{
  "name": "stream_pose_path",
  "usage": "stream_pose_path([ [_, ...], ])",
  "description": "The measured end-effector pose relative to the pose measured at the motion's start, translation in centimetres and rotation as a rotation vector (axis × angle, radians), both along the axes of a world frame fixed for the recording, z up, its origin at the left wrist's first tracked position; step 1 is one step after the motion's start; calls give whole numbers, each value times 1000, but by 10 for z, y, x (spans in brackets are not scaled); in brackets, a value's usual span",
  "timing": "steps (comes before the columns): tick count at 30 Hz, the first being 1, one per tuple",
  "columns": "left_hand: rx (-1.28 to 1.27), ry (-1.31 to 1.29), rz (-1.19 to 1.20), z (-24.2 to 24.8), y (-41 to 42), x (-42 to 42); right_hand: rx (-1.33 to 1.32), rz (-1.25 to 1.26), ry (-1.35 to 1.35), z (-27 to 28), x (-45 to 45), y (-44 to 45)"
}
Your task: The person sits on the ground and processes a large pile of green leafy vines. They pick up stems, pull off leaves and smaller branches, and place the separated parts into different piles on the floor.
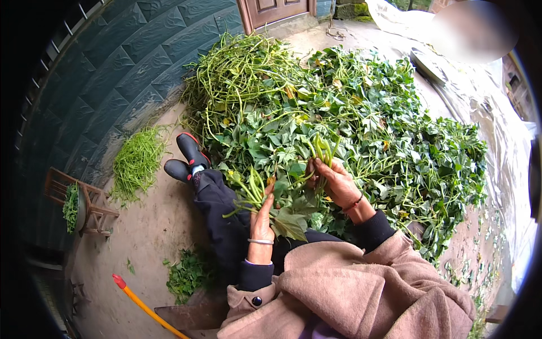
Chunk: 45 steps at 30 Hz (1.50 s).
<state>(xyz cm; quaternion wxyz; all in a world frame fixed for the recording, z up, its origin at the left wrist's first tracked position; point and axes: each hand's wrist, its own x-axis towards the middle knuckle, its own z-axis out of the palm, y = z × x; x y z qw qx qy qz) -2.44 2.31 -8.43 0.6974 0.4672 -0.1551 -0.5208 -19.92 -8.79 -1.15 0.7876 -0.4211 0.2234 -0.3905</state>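
My left hand (261, 224), with a pale bangle at the wrist, grips a bunch of leafy cuttings (254, 188). Their pale green stalks point up and to the left, and a broad lobed leaf (292, 224) hangs to the right of the hand. A few thick green stems (322, 149) are pinched in my right hand (340, 188), which wears a dark beaded bracelet. Both hands are above my lap, a short way apart. Just beyond them spreads a large heap of leafy vines (381, 127), which look like sweet potato vines. Some fingertips are hidden by leaves.
A tangle of mostly bare vines (237, 76) lies by the tiled wall (127, 59). Nearer are a pile of thin green stalks (137, 163) and a wooden chair (95, 203) bearing a basin of greens (76, 209). An orange hose (148, 309) and loose leaves (186, 273) lie at lower left.
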Motion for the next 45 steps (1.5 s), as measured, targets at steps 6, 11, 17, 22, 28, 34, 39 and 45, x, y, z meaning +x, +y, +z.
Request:
stream_pose_path([
  [6,-113,-36,-324,18,-4,-30,155,120,-50,-17,7,8],
  [11,-104,-10,-328,18,-1,-30,192,95,-106,-23,9,7],
  [17,-74,8,-357,16,-2,-36,140,45,-156,-24,14,6],
  [22,32,-53,-287,8,0,-32,172,-30,-194,-27,6,2],
  [28,86,-52,-252,5,0,-24,126,-267,-196,-19,-24,-23],
  [34,-61,-92,-338,13,-2,-23,127,-282,-32,-12,-38,-17],
  [39,-75,-173,-376,8,2,-27,109,21,374,-15,-8,13],
  [45,-17,-134,-328,14,1,-27,279,18,201,-26,-10,5],
])
